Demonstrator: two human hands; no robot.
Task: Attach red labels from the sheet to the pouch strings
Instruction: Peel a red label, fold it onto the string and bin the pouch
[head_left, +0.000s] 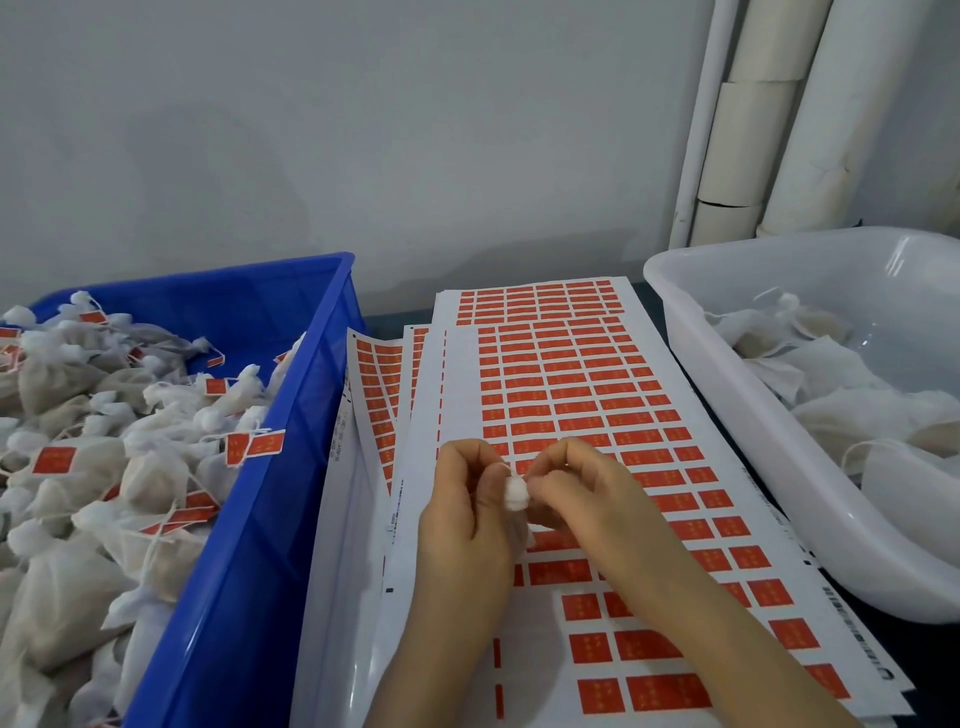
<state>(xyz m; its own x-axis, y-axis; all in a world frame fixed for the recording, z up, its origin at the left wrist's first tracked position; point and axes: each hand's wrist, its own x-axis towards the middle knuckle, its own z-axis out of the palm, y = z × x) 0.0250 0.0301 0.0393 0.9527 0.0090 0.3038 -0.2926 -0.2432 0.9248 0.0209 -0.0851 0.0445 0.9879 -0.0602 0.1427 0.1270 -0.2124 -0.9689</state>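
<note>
Both our hands meet low over the label sheet (597, 410). The left hand (467, 501) and right hand (584, 493) each pinch the neck of one small white pouch (516, 493), held just above the red labels. Its gathered top points up and away from us, and the body runs back down between our palms, mostly hidden. The sheet's long side runs off toward the wall (363, 156). A blue crate (291, 467) of labelled pouches (104, 467) sits to the left, and a white tub (727, 395) of plain pouches (831, 400) to the right.

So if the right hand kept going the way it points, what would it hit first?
The right hand points leftward; first comes the white pouch it pinches, then probably the left hand just beyond.
</note>
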